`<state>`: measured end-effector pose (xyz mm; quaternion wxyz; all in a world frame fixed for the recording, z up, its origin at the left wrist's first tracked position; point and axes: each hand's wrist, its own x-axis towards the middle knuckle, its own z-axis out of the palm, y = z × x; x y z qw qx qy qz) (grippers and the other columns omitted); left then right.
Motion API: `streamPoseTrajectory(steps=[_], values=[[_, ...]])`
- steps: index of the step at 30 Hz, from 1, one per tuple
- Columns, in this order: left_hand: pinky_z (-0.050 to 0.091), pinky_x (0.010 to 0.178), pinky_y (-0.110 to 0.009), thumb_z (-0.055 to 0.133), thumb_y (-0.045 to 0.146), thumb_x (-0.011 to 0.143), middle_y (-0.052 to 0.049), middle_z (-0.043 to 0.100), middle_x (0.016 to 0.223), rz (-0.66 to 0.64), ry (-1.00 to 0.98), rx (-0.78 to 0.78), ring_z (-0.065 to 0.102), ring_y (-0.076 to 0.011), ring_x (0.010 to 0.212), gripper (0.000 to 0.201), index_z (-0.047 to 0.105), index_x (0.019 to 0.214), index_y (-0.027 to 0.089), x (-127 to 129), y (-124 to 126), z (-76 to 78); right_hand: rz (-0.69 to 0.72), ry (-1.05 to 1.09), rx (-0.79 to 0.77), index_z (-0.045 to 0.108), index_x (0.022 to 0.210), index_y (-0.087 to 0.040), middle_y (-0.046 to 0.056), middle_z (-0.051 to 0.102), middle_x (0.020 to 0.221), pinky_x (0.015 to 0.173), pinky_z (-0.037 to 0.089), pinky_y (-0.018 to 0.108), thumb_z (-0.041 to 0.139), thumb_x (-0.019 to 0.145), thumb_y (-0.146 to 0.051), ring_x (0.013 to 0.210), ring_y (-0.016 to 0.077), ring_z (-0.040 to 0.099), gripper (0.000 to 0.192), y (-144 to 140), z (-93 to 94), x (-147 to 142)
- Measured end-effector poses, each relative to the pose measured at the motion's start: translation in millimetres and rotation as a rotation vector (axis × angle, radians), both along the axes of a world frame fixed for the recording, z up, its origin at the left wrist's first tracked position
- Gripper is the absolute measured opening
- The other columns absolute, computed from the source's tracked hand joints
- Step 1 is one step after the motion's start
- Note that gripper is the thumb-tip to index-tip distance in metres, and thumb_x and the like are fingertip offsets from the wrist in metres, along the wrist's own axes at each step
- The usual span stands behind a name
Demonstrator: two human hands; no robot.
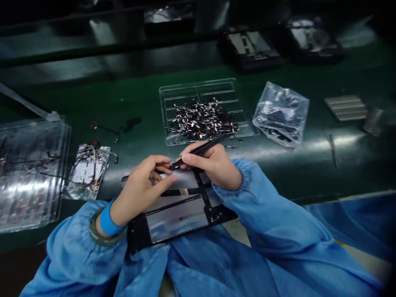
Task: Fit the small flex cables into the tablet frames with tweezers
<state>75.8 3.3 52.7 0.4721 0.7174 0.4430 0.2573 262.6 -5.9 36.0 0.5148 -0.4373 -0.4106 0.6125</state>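
The right hand (216, 165) pinched black tweezers (201, 149), their long axis slanting down-left to a tip at the top edge of the dark panel (179, 214), where the left hand's (140, 189) curled fingers (163, 165) met it, equally near.

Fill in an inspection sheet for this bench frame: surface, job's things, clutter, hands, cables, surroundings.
Surface: dark green bench mat, glossy.
Job's things: black flat panel assembly with grey plates at the bench edge; slim black tweezers.
Clutter: clear plastic tray of small black parts; clear plastic bag; stack of clear trays.
Hands: left hand rests on panel; right hand grips tweezers.
Cables: thin black wires.
Surroundings: black fixtures behind.
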Motion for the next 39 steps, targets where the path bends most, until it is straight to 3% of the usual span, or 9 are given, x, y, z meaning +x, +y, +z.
streamPoseTrajectory(steps=[4, 8, 16, 21, 23, 28, 36, 39], values=[[0.048, 0.046, -0.017, 0.068, 0.031, 0.075, 0.0, 0.064, 0.074, 0.079, -0.049, -0.124, 0.062, -0.0102, 0.06, 0.018, 0.057, 0.083, 0.019, -0.1, -4.2, -0.9, 0.04, 0.07, -0.104, 0.068, 0.068, -0.019, -0.003, 0.066, 0.062, 0.055, 0.052, 0.021, 0.083, 0.059, -0.036, 0.056, 0.0096, 0.062, 0.024, 4.1, -1.0, -9.1], [0.041, 0.033, -0.016, 0.067, 0.032, 0.076, 0.004, 0.059, 0.065, 0.095, -0.106, -0.281, 0.048, -0.0051, 0.039, 0.02, 0.054, 0.083, 0.019, -2.0, -6.9, 0.3, 0.045, 0.121, -0.235, 0.068, 0.069, -0.019, -0.003, 0.066, 0.057, 0.051, 0.049, 0.017, 0.083, 0.058, -0.04, 0.053, 0.0085, 0.062, 0.029, 3.9, -4.0, -11.5], [0.046, 0.033, -0.016, 0.066, 0.032, 0.076, 0.003, 0.059, 0.063, 0.08, -0.148, -0.357, 0.048, -0.0061, 0.039, 0.021, 0.055, 0.087, 0.018, -1.2, -8.2, 4.0, 0.068, 0.159, -0.322, 0.068, 0.068, -0.019, -0.002, 0.067, 0.058, 0.05, 0.049, 0.015, 0.082, 0.058, -0.043, 0.051, 0.0065, 0.06, 0.03, 4.6, -0.9, -11.3], [0.047, 0.034, -0.017, 0.067, 0.032, 0.075, 0.0, 0.062, 0.075, 0.199, -0.101, -0.258, 0.059, -0.011, 0.055, 0.034, 0.054, 0.103, 0.017, -14.4, -7.9, 0.6, -0.062, -0.005, -0.194, 0.065, 0.069, -0.018, -0.003, 0.064, 0.055, 0.047, 0.049, 0.019, 0.082, 0.057, -0.043, 0.049, 0.008, 0.059, 0.032, 5.8, -5.3, -7.2], [0.046, 0.035, -0.017, 0.067, 0.032, 0.076, 0.0, 0.062, 0.072, 0.263, -0.061, -0.208, 0.059, -0.0103, 0.052, 0.033, 0.054, 0.103, 0.016, -24.8, -6.7, -1.2, -0.099, -0.131, -0.133, 0.065, 0.07, -0.017, -0.004, 0.061, 0.054, 0.047, 0.049, 0.021, 0.081, 0.059, -0.04, 0.048, 0.0087, 0.057, 0.03, 5.7, -8.4, -7.1], [0.041, 0.036, -0.017, 0.063, 0.029, 0.081, 0.005, 0.058, 0.062, 0.394, 0.058, -0.147, 0.049, -0.0055, 0.037, 0.022, 0.058, 0.098, 0.017, -51.1, -7.6, -4.6, -0.073, -0.42, 0.001, 0.066, 0.071, -0.016, -0.001, 0.063, 0.061, 0.052, 0.048, 0.023, 0.07, 0.071, -0.03, 0.053, 0.0091, 0.056, 0.015, 3.2, -14.5, -12.4], [0.041, 0.038, -0.02, 0.064, 0.031, 0.08, 0.005, 0.058, 0.061, 0.478, 0.044, -0.077, 0.049, -0.0067, 0.038, 0.02, 0.06, 0.095, 0.018, -63.6, -17.1, -11.2, -0.049, -0.709, 0.217, 0.069, 0.074, -0.018, 0.001, 0.07, 0.075, 0.059, 0.048, 0.024, 0.064, 0.076, -0.028, 0.063, 0.0111, 0.061, 0.011, -1.9, -20.6, -15.0], [0.041, 0.041, -0.021, 0.063, 0.034, 0.081, 0.003, 0.06, 0.065, 0.528, 0.107, -0.007, 0.051, -0.0077, 0.043, 0.023, 0.061, 0.097, 0.019, -70.2, -20.6, -15.3, -0.071, -0.711, 0.268, 0.068, 0.072, -0.018, 0.001, 0.07, 0.074, 0.058, 0.049, 0.023, 0.064, 0.076, -0.028, 0.062, 0.0114, 0.061, 0.011, -4.0, -19.5, -15.3]])
